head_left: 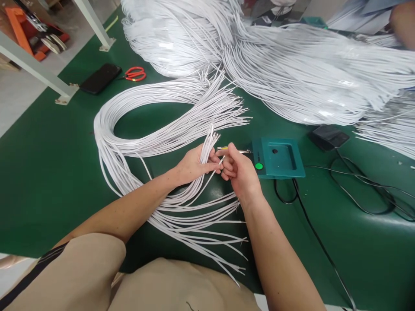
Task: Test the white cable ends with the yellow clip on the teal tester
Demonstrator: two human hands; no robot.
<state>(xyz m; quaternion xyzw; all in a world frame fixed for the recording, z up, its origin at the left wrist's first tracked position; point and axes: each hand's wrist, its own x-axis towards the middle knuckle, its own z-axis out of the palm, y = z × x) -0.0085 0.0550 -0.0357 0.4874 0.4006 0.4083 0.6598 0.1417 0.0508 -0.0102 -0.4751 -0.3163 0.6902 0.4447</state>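
My left hand (194, 164) is closed around a small bunch of white wires (207, 144) whose ends stick up past my fingers. My right hand (240, 170) is closed in a pinch on a single white wire (216, 169) just right of that bunch. Both hands meet over the green table (48, 172), beside a looped bundle of white wires (136, 108) that curves round to the left and fans out under my forearms. A small teal box (279, 157) with a green button (258, 166) sits right next to my right hand.
Large heaps of white wires (308, 65) fill the back of the table. Red scissors (135, 74) and a black phone (100, 78) lie at the back left. A black pedal (329, 137) and black cables (356, 190) lie at the right. Another person's arm (403, 21) shows at top right.
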